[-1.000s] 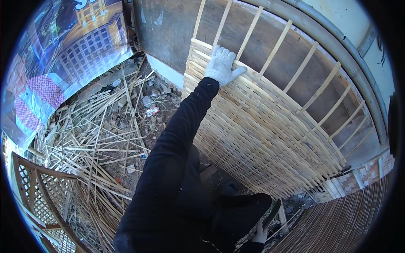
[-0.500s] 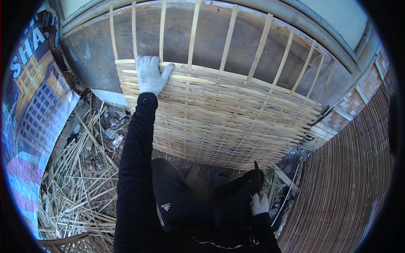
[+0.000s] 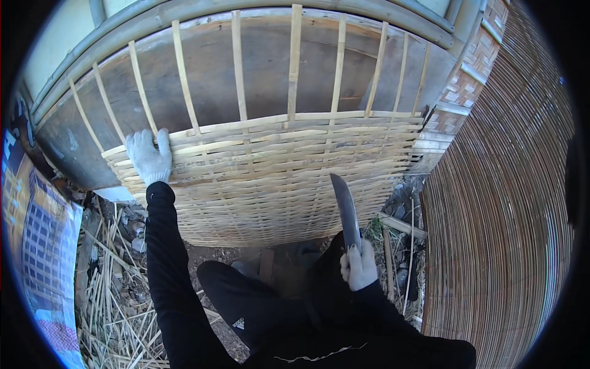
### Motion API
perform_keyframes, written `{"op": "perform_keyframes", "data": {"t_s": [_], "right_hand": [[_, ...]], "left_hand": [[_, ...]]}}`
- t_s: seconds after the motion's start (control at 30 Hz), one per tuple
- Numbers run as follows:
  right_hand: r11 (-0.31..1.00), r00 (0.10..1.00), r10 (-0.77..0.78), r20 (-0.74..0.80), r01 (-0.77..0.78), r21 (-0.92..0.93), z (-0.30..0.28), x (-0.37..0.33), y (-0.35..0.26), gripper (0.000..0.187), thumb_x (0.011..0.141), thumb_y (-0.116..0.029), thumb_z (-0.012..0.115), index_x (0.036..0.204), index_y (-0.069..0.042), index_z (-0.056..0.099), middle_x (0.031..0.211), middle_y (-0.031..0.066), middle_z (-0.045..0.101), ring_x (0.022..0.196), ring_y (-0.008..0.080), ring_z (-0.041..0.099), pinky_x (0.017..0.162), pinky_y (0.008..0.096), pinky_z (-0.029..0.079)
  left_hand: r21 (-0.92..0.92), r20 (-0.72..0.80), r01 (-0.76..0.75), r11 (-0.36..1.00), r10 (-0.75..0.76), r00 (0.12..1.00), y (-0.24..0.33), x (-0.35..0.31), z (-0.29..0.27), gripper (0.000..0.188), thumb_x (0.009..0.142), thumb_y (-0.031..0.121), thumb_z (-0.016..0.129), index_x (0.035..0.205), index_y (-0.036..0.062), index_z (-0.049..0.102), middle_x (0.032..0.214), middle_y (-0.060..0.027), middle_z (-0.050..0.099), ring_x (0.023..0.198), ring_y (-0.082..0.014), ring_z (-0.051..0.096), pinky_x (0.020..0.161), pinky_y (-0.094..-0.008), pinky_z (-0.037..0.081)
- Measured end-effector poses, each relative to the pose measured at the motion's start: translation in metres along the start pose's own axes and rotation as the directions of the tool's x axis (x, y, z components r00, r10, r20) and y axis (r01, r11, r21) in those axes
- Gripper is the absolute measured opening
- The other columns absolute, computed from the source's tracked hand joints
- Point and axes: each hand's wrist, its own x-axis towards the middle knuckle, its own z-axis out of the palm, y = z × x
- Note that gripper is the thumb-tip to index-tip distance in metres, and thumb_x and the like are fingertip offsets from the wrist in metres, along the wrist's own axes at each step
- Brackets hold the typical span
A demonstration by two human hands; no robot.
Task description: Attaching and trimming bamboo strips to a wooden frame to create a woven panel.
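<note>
A woven bamboo panel (image 3: 276, 178) stands in front of me, with bare upright slats (image 3: 238, 67) rising above its top strip. My left hand (image 3: 149, 158), in a pale knit glove, lies on the weave's upper left edge. Its thumb is apart from the fingers, and the fingertips reach just past the top strip. Low on the right, my gloved right hand (image 3: 361, 267) is closed round the hidden handle of a machete (image 3: 346, 209). The dark blade points up and slightly left, in front of the weave and apparently clear of it.
Behind the slats is a brown wooden board (image 3: 209, 74), below bamboo poles (image 3: 166, 17). A brown slatted screen (image 3: 485, 203) curves along the right. Loose bamboo strips (image 3: 120, 307) litter the ground at left, beside a printed plastic banner (image 3: 49, 234). My knees are below the panel.
My right hand has risen, bringing the machete blade up in front of the weave. My left hand stays at the panel's upper left. The view has shifted to the right.
</note>
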Motion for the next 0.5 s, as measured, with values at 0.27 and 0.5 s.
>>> {"op": "perform_keyframes", "data": {"t_s": [0.27,0.5], "right_hand": [[0.351,0.627,-0.764,0.15,0.6,-0.719,-0.074,0.135,-0.148,0.019,0.112,-0.017,0.051,0.119,0.001,0.053,0.078,0.0157,0.061,0.066,0.0341,0.064,0.062,0.0461,0.049],[-0.054,0.729,-0.514,0.452,0.499,-0.865,-0.09,0.195,-0.187,0.014,0.107,-0.01,0.055,0.115,0.001,0.055,0.085,0.028,0.066,0.082,0.054,0.066,0.073,0.0558,0.054]], "left_hand": [[0.005,-0.028,-0.039,0.999,0.039,0.999,-0.002,-0.002,0.001,0.036,0.098,0.028,0.069,0.077,0.0019,0.058,0.082,-0.0193,0.059,0.089,-0.0426,0.055,0.091,-0.0566,0.044],[0.003,-0.007,-0.014,1.0,0.014,1.0,-0.004,-0.003,0.001,0.033,0.099,0.025,0.067,0.078,0.0009,0.058,0.082,-0.0205,0.058,0.086,-0.044,0.055,0.1,-0.057,0.044]]}}
